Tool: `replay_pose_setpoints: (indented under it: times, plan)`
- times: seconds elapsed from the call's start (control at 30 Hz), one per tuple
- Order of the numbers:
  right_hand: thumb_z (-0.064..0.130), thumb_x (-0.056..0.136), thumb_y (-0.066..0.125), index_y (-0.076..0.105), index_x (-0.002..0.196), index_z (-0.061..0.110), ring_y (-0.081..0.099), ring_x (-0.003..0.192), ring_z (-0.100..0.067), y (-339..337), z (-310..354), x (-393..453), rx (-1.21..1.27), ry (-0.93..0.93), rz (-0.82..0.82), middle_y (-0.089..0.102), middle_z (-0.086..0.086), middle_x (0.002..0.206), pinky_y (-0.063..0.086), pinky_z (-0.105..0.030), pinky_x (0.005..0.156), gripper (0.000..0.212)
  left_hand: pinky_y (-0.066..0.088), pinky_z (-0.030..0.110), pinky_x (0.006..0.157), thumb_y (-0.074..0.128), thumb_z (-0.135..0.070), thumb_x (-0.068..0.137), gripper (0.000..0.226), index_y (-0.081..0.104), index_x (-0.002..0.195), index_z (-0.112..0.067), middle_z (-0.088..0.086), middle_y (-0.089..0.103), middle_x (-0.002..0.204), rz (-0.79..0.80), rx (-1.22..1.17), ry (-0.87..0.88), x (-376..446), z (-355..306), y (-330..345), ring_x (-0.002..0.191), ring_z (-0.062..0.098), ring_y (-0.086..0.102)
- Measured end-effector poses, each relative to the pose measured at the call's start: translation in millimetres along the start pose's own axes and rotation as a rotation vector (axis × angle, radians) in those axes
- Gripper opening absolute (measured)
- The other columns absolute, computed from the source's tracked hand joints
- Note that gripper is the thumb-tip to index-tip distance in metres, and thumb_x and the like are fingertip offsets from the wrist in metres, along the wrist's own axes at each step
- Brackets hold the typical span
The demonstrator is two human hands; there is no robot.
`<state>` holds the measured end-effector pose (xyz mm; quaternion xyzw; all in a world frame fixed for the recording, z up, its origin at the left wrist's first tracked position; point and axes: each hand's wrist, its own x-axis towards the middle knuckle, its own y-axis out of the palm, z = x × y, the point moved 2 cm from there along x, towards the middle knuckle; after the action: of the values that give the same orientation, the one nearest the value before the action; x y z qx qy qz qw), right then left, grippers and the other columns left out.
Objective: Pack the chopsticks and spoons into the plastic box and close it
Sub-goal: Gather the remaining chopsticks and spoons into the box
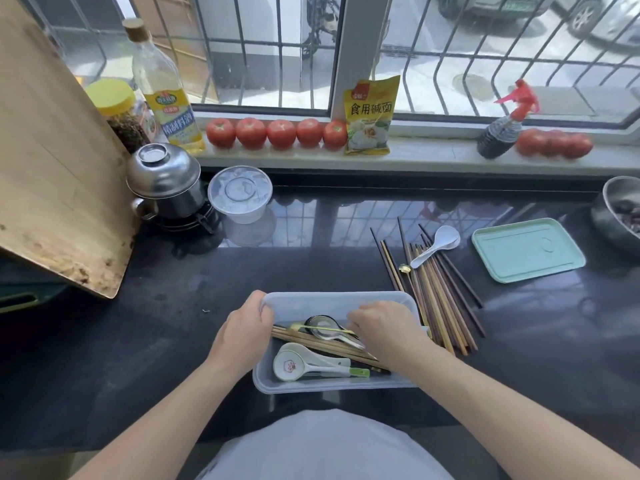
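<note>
We see the plastic box (341, 299) sitting open on the dark counter (173, 323) directly in front of the person, its long side running left to right. The left hand (242, 336) grips the box's left end, the fingers (258, 301) curled over the rim at the far left corner. The right hand (379, 329) reaches down into the box over its right half, fingers bent toward the utensils there; we cannot tell whether they actually pinch anything. Inside the box lie several wooden chopsticks (322, 346) stretched along its length, a metal spoon (323, 325) with a thin gold spoon (311, 328) across it, and two white ceramic spoons (298, 363) near the front wall, one with a red mark in its bowl. Just beside the box on the right, a loose bundle of chopsticks (436, 292) is still on the counter, fanned out and pointing away from the person, with a white spoon (438, 244) lying on its far end and a small gold spoon (404, 269) next to it. Further right rests the pale green lid (528, 249), flat and well apart from the box. At the back left stand a steel pot (166, 181) and a round clear container (240, 194), and tomatoes (277, 132) line the windowsill (433, 154).
</note>
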<state>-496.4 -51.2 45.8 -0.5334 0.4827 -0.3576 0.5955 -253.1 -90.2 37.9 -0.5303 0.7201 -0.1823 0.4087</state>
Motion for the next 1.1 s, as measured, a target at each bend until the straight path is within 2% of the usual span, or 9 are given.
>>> replay_pose_setpoints:
  times: [0.07,0.13,0.23,0.33,0.67,0.8,0.9,1.0,1.1]
  plan:
    - [0.022,0.085,0.073,0.057,0.063,0.021,0.051,0.047,-0.018,-16.3,-15.9,-6.2,0.190,0.078,-0.324,0.053,0.005,0.056,0.037,-0.028,0.043,0.026,0.046,0.041,0.068,0.030,-0.029,0.107,0.023,0.052,0.104,-0.024,0.004,0.065,0.083,-0.002,0.001,0.002,0.1,0.4,0.0,0.079,0.027,0.061]
    - [0.025,0.095,0.060,0.061,0.070,0.016,0.056,0.058,-0.025,-27.8,-49.6,-5.2,0.351,0.316,-0.472,0.061,0.000,0.064,0.044,-0.034,0.053,0.026,0.048,0.042,0.070,0.030,-0.028,0.106,0.022,0.052,0.104,-0.023,0.006,0.065,0.083,-0.004,-0.006,-0.011,0.3,-0.5,0.8,0.080,0.030,0.062]
    - [0.030,0.096,0.058,0.067,0.089,0.016,0.061,0.085,-0.032,0.6,-117.3,8.5,0.492,0.744,-0.154,0.070,-0.007,0.090,0.047,-0.038,0.074,0.018,0.049,0.042,0.070,0.031,-0.027,0.105,0.021,0.051,0.102,-0.022,0.008,0.066,0.082,-0.003,-0.004,-0.035,0.2,-0.9,1.4,0.082,0.034,0.062]
    - [0.038,0.092,0.061,0.060,0.092,0.017,0.060,0.090,-0.029,49.5,-132.6,9.2,0.461,0.812,0.228,0.069,-0.008,0.100,0.051,-0.038,0.080,0.020,0.049,0.042,0.070,0.031,-0.025,0.104,0.020,0.051,0.103,-0.022,0.008,0.067,0.082,-0.002,0.004,-0.037,-0.3,-2.3,0.5,0.081,0.033,0.063]
    - [0.019,0.091,0.050,0.062,0.093,0.010,0.060,0.086,-0.035,66.6,-129.8,23.8,0.372,0.849,0.161,0.068,-0.016,0.101,0.044,-0.034,0.069,0.015,0.043,0.040,0.063,0.031,-0.025,0.104,0.020,0.049,0.098,-0.020,0.010,0.064,0.079,-0.012,0.004,-0.037,-0.3,-1.9,0.5,0.078,0.034,0.062]
    - [0.021,0.097,0.055,0.063,0.088,0.014,0.061,0.078,-0.034,-2.0,-126.2,6.9,0.406,0.672,-0.292,0.069,-0.009,0.088,0.047,-0.038,0.069,0.014,0.047,0.042,0.067,0.031,-0.025,0.105,0.019,0.048,0.099,-0.019,0.010,0.064,0.080,-0.006,-0.002,-0.033,-0.1,-2.2,0.5,0.079,0.034,0.062]
    - [0.010,0.095,0.062,0.067,0.092,0.012,0.057,0.075,-0.020,-76.1,-90.3,-14.1,0.492,0.289,-0.698,0.065,0.000,0.084,0.045,-0.035,0.067,0.006,0.049,0.043,0.069,0.030,-0.026,0.105,0.020,0.047,0.098,-0.019,0.010,0.064,0.081,0.001,-0.007,-0.026,-0.3,-1.7,0.2,0.080,0.034,0.061]
    - [0.010,0.086,0.069,0.068,0.086,0.019,0.056,0.071,-0.017,-74.6,-23.8,-9.5,0.342,-0.134,-0.454,0.059,0.006,0.078,0.040,-0.029,0.058,0.009,0.047,0.042,0.068,0.029,-0.026,0.105,0.021,0.047,0.098,-0.019,0.010,0.064,0.082,0.010,0.002,-0.019,-0.6,-1.9,-1.4,0.079,0.032,0.061]
    - [0.008,0.083,0.068,0.065,0.097,0.023,0.061,0.071,-0.022,-11.4,26.4,12.1,0.075,-0.235,0.022,0.058,0.005,0.081,0.031,-0.030,0.052,0.021,0.049,0.044,0.070,0.029,-0.025,0.105,0.020,0.048,0.099,-0.019,0.008,0.064,0.083,0.015,0.017,-0.012,-0.3,-1.9,-2.2,0.078,0.031,0.060]
